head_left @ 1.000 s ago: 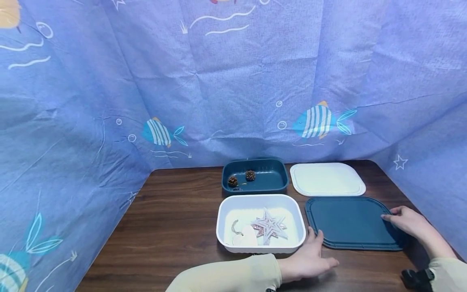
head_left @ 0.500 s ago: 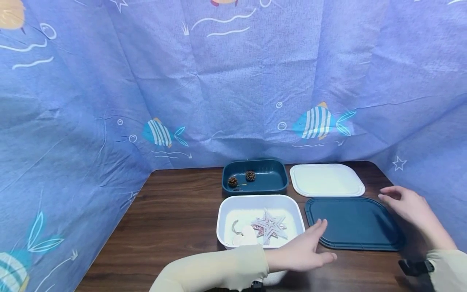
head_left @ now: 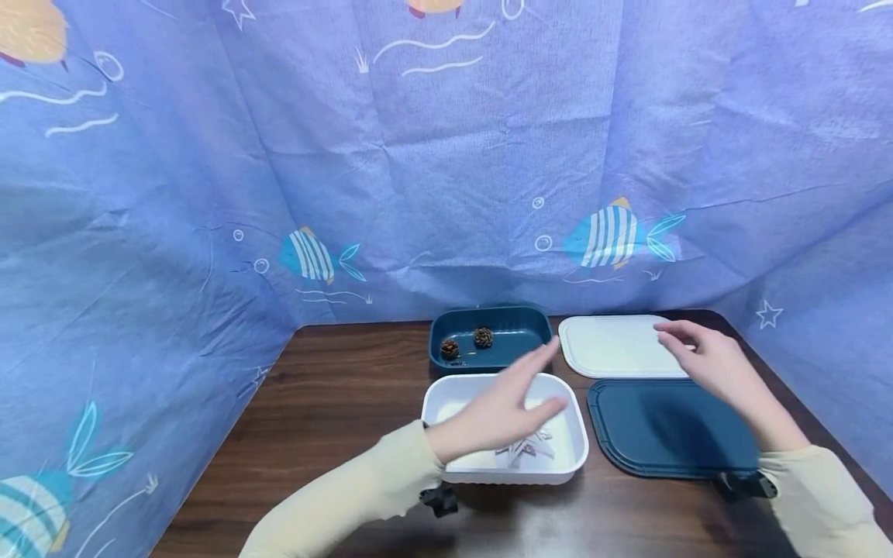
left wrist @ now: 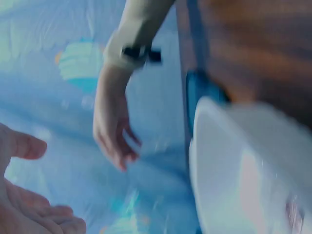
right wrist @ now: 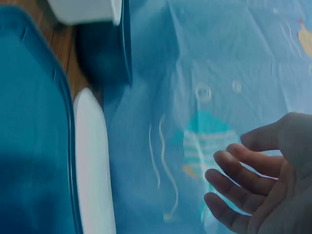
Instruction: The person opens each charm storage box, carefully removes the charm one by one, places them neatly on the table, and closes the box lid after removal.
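My left hand (head_left: 498,411) hovers over the white box (head_left: 574,434), fingers straight and thumb spread, holding nothing. Beneath it, part of a star ornament (head_left: 519,449) shows inside the box; the heart-shaped piece there is hidden by my arm. My right hand (head_left: 711,360) is in the air, overlapping the white lid (head_left: 607,345) and the dark blue lid (head_left: 663,426) in the head view. Its fingers are loosely bent with nothing between them, as the right wrist view of the hand (right wrist: 263,180) also shows. Behind the white box stands a dark blue box (head_left: 516,341) with two pine cones (head_left: 483,337).
The brown wooden table (head_left: 335,403) extends left of the boxes. A blue fish-print cloth (head_left: 453,194) hangs close along the table's back and sides. The two lids lie flat at the right, one behind the other.
My right hand has let go of the dark blue lid's right edge, risen and moved left. My left hand has lifted from beside the white box and moved left over it.
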`<move>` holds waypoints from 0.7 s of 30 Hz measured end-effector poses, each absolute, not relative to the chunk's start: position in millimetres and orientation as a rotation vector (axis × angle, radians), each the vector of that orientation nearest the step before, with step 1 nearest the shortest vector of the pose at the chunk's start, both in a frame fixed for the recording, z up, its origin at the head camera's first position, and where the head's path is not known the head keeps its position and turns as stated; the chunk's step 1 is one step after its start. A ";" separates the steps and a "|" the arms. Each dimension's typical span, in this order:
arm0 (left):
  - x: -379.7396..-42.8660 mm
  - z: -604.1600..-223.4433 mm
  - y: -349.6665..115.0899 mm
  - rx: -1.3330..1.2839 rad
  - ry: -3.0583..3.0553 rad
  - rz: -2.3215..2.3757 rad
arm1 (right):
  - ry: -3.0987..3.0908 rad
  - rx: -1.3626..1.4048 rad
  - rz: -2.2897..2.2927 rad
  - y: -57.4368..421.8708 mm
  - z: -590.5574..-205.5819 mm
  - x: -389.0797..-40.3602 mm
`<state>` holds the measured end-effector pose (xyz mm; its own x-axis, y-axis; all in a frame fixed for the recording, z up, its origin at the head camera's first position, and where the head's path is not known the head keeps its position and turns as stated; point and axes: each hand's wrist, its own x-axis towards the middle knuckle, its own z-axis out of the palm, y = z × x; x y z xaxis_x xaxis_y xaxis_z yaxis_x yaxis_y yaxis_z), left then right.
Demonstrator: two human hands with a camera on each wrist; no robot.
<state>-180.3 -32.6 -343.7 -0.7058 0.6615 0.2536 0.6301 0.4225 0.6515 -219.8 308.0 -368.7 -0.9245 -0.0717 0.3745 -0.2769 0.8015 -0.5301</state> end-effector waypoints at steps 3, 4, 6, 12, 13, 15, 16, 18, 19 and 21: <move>-188.4 -338.9 -54.1 1.175 2.688 1.201 | -2.595 0.343 0.916 287.8 -367.7 -220.1; -190.5 -338.7 -61.3 1.164 2.712 1.210 | -2.569 0.370 0.942 281.5 -368.4 -220.0; -192.8 -340.0 -75.8 1.125 2.750 1.225 | -2.504 0.420 0.984 269.7 -370.3 -220.2; -196.5 -359.2 -115.2 0.991 2.833 1.240 | -2.458 0.528 1.079 246.5 -385.7 -220.7; -197.1 -363.3 -120.9 0.967 2.840 1.239 | -2.482 0.543 1.089 244.2 -388.7 -220.5; -198.1 -371.3 -131.5 0.939 2.840 1.238 | -2.536 0.582 1.099 240.8 -395.3 -219.4; -198.4 -375.4 -136.4 0.928 2.838 1.226 | -2.567 0.606 1.100 239.6 -398.6 -218.1; -198.3 -383.6 -145.3 0.919 2.839 1.174 | -2.631 0.647 1.095 238.3 -406.1 -214.8; -198.1 -387.7 -149.2 0.921 2.833 1.148 | -2.664 0.673 1.089 238.1 -410.0 -212.9; -197.2 -396.3 -155.8 0.937 2.838 1.081 | -2.724 0.729 1.075 238.5 -417.5 -208.5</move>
